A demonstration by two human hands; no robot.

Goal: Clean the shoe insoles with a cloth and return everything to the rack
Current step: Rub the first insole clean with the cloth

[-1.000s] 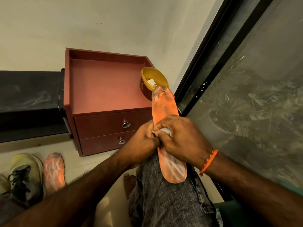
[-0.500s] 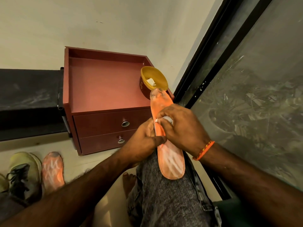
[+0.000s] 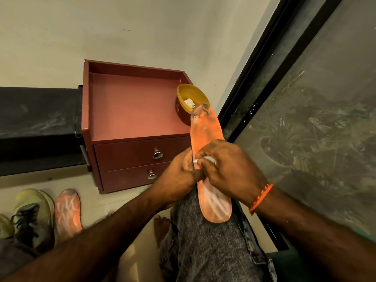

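Insole (image 3: 205, 135) lies lengthwise along the thigh, toe pointing away past both grips. Left hand (image 3: 179, 180) pinches its edge; right hand (image 3: 230, 167) presses cloth (image 3: 208, 158) mid-length.

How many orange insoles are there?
2. One orange insole lies on the person's knee, held by the left hand while the right hand presses a white cloth on it. The other insole lies on the floor beside a shoe. More may be out of view.

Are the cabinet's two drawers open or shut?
Shut. Both fronts of the drawers sit flush with the red cabinet, no gap showing; the right part is hidden behind the hands.
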